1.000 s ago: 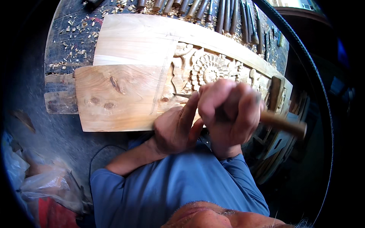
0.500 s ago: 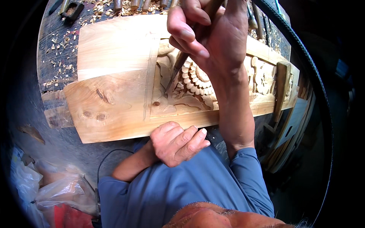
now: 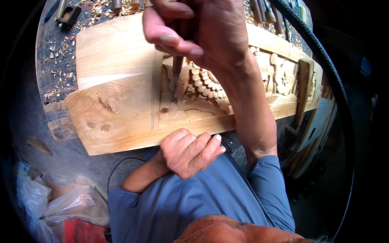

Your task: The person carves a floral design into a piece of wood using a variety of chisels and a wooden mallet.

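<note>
My right hand [image 3: 198, 32] is closed round a chisel [image 3: 176, 77], which slants down to the carved relief [image 3: 206, 87] near its left border. A pale wooden board [image 3: 109, 117] bears this relief, with rows of petals, leafy shapes and pencil lines beside a plain left end. My left hand [image 3: 190, 154] is at the board's front edge, fingers curled; whether they hold anything is hidden. A wooden mallet-like tool [image 3: 304, 85] lies across the board's right end. My right forearm covers part of the carving.
The dark scarred bench [image 3: 54, 60] carries shavings, a small black tool [image 3: 69, 17] and rows of carving tools [image 3: 263, 12]. Planks [image 3: 318, 125] lean at the right. Crumpled plastic [image 3: 69, 202] and red material [image 3: 83, 231] lie lower left. A braided cable [image 3: 324, 52] arcs down the right.
My right hand has risen from over the board's front to higher up, the chisel now steeper. My left hand has drawn away from the chisel to the front edge and curled up.
</note>
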Demonstrator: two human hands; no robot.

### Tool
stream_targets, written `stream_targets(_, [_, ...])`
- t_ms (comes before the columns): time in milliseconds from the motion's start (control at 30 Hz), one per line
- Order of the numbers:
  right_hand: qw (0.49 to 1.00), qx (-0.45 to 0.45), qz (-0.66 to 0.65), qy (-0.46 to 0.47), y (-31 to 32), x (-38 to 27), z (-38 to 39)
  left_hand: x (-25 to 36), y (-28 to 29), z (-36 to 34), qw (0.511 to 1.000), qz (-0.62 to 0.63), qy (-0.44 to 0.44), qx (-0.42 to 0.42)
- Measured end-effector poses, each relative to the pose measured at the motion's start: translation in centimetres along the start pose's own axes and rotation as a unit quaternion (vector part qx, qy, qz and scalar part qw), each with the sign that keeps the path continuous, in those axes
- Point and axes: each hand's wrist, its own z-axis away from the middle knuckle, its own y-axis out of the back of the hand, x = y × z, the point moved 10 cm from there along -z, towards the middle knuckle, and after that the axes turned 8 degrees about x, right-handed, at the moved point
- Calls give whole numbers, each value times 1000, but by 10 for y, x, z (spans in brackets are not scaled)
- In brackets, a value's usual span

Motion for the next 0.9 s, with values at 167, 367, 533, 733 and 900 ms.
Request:
stream_targets(167, [998,-33,56,-9,-13,1,-7,1,1,-3,1000,1,6,-5])
stream_targets(367, [999,-3,47,5,13,14,-18,1,1,5,1000,-1,14,-7])
stream_targets(533, [997,58,42,13,24,13,-9,1,5,-2,1000,3,13,2])
stream_targets(733, [988,131,43,68,13,-17,27,1,6,-4,1000,-16,7,7])
stream_targets(900, [970,122,51,202,40,-73,74,3,10,5,999,26,26,-17])
